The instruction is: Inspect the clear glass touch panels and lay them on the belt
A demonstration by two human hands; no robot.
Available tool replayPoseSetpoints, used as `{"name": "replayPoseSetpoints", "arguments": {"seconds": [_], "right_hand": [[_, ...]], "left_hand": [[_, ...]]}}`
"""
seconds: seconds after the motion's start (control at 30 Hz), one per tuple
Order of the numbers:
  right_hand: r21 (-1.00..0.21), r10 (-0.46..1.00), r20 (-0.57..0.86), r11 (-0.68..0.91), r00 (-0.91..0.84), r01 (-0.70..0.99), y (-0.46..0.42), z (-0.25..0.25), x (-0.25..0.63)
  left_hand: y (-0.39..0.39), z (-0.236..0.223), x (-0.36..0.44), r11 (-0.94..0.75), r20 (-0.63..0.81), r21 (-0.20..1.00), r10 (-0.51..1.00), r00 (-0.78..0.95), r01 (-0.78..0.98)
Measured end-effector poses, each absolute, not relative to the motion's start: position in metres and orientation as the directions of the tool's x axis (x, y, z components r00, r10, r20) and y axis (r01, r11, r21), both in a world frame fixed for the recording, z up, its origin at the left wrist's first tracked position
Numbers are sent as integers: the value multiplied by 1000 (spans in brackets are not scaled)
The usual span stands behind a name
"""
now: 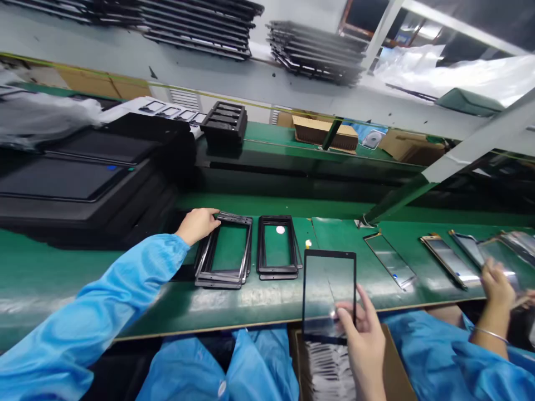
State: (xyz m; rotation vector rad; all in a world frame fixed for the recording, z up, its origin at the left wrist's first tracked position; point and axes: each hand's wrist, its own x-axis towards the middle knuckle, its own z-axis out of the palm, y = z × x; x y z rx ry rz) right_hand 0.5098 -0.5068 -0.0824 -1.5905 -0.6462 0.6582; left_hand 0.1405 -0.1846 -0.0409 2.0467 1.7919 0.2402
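My left hand reaches out in a blue sleeve, its curled fingers on the top corner of a small stack of black frames lying on the green belt. Whether it grips the top frame I cannot tell. My right hand holds a clear glass panel with a black border upright over the belt's near edge, thumb across its lower part. A second stack of black frames lies just left of the panel.
Several glass panels lie on the belt to the right, where another person's hand handles one. Black trays are piled at the left. A cardboard box with stacked parts sits by my lap. More trays are stacked behind.
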Motion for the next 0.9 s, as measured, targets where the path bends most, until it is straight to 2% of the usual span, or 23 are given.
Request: {"name": "replayPoseSetpoints", "arguments": {"seconds": [0.07,0.2,0.33,0.5,0.63,0.8,0.9], "right_hand": [[-991,768,-131,-97,627,-89,-497,-86,494],[-973,805,-188,-72,563,-221,-483,-92,466],[-959,843,-204,-70,498,-275,-473,-89,444],[-944,878,-211,-69,431,-322,-460,-73,423],[-932,898,-216,-73,382,-354,-453,-57,412],[-926,918,-220,-90,330,-367,-451,-54,405],[-929,927,-206,-86,312,-360,-452,-60,405]], "left_hand": [[-186,-42,143,-71,-112,470,984,139,880],[-187,-40,145,-8,-121,639,986,111,769],[-200,-29,144,68,-190,826,968,163,560],[-247,1,146,87,-158,946,965,211,312],[-292,21,155,44,-75,990,968,238,133],[-323,27,166,-136,112,986,968,223,98],[-328,26,168,-186,169,980,961,218,63]]}}
